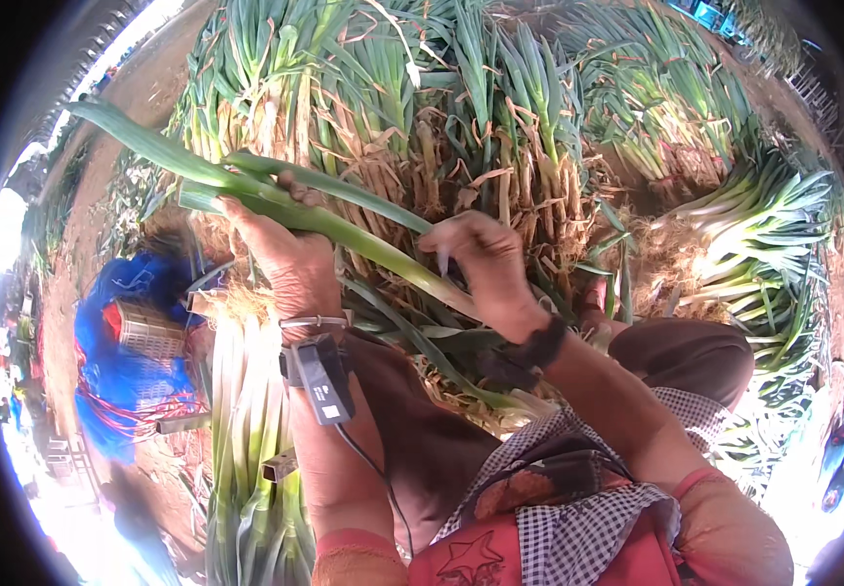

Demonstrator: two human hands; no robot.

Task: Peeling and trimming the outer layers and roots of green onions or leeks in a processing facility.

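Note:
A large green onion (363, 238) lies slantwise across my view, its leaves to the upper left and its pale stalk to the lower right. My left hand (286, 245) is closed around its green upper part, thumb pointing up along the leaves. A separate green leaf (349, 190) runs from the left hand to the fingertips of my right hand (480, 264), which pinch it above the stalk. Something small and whitish hangs below those fingertips, blurred. The onion's lower end passes behind the right hand, so its root is hidden.
Upright bundles of green onions (539, 124) stand ahead. More onions lie piled at the right (766, 242). Trimmed onions (246, 395) rest on a metal-framed stand at my left, beside blue netting (110, 308) and a woven basket (147, 333). Loose leaves cover the ground between my legs.

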